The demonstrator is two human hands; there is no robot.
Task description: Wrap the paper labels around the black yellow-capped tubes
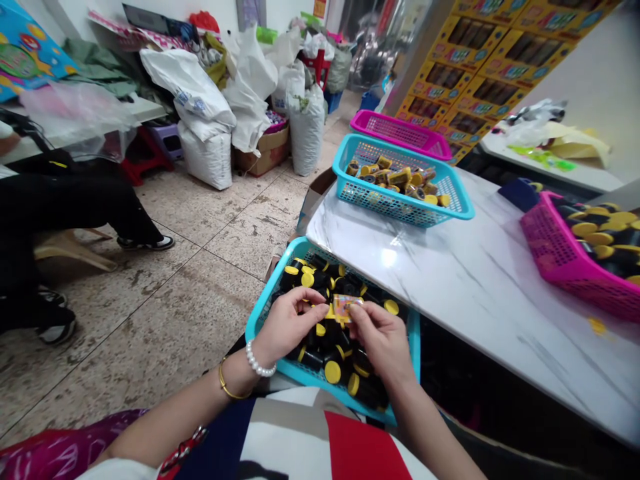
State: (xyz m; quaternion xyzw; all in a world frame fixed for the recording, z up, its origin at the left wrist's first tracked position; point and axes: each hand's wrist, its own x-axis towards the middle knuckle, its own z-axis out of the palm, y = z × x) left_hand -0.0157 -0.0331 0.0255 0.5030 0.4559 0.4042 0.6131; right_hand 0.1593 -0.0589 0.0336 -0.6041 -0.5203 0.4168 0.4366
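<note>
My left hand point(285, 325) and my right hand point(377, 340) work close together above a turquoise plastic basket point(260, 320) on my lap. The basket is heaped with small black containers with yellow caps point(333, 372). My left fingers pinch a yellow-capped container point(330, 312), mostly hidden by the fingers. My right fingertips hold a small printed orange-and-pink label point(347, 308) against it. A pearl bracelet and a gold bangle circle my left wrist.
A white marble table point(425, 267) runs along my right, holding a turquoise basket of labelled containers point(400, 180), a magenta basket point(400, 132) and a magenta basket of black containers point(565, 253). A seated person's legs point(65, 213) are at left. White sacks point(205, 127) line the back wall.
</note>
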